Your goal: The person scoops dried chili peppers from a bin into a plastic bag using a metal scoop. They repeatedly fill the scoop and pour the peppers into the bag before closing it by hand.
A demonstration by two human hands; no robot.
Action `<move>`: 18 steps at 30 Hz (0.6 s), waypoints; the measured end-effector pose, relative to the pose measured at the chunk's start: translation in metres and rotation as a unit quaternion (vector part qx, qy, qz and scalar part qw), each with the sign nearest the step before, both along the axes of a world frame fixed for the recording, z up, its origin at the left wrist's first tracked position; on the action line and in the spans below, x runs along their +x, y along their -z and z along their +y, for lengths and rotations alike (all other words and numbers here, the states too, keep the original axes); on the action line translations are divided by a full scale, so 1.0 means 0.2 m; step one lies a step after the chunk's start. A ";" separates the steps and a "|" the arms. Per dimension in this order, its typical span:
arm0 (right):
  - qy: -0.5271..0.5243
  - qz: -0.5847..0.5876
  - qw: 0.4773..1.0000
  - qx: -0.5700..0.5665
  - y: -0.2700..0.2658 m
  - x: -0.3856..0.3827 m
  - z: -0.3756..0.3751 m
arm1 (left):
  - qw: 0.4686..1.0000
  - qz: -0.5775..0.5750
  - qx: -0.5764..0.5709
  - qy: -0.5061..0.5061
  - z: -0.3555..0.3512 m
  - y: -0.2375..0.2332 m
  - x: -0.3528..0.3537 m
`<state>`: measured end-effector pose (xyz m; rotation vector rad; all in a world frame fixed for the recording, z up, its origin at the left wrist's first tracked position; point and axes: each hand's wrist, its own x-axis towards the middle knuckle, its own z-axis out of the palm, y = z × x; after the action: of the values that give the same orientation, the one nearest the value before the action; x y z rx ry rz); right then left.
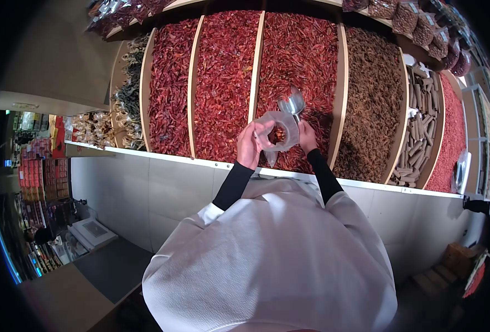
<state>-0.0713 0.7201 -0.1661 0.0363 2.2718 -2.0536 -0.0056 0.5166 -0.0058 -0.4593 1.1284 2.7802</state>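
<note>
My left hand point(248, 145) grips the rim of a clear plastic bag point(284, 120), its mouth held wide. Dried chillies point(278, 134) show inside it. My right hand point(307, 136) is closed round the handle of a metal scoop point(293, 103), right at the bag's other side. The scoop's bowl points away from me, over a compartment of dried red chillies point(306, 52). Both hands are above the front edge of this compartment.
Wooden dividers point(338, 99) separate the bins. More red chillies point(225, 83) lie left, a brown dried spice point(369, 99) and bark-like sticks point(420, 127) right. A white front rail point(200, 162) runs before me. Packed bags point(406, 19) hang upper right. A scale point(92, 231) stands lower left.
</note>
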 end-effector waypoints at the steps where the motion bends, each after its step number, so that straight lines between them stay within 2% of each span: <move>1: 0.006 0.049 0.999 -0.006 0.02 -0.02 -0.02 | 1.000 -0.002 0.000 0.001 0.00 0.00 0.00; 2: 0.020 0.090 0.995 0.033 0.04 -0.03 -0.03 | 1.000 -0.003 0.001 0.001 0.00 0.00 0.00; 6: 0.028 0.064 0.998 0.002 0.08 -0.05 -0.05 | 1.000 -0.001 -0.003 -0.002 0.01 -0.01 -0.01; 8: 0.018 -0.109 0.985 -0.129 0.00 -0.03 -0.03 | 1.000 -0.001 -0.003 -0.002 0.01 -0.02 -0.01; 12: 0.002 -0.097 0.991 -0.091 0.01 0.01 0.03 | 1.000 0.002 0.004 -0.007 -0.01 -0.02 -0.02; 14: 0.008 -0.054 0.997 -0.058 -0.01 0.05 0.05 | 1.000 0.006 0.005 -0.015 -0.02 -0.02 -0.03; 18: 0.016 -0.082 0.995 -0.061 -0.17 0.12 0.13 | 1.000 0.011 0.011 -0.024 -0.03 -0.07 -0.05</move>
<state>-0.0466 0.7453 -0.1330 0.2273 2.0603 -2.1150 -0.0158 0.5109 0.0079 -0.4605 1.1045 2.8420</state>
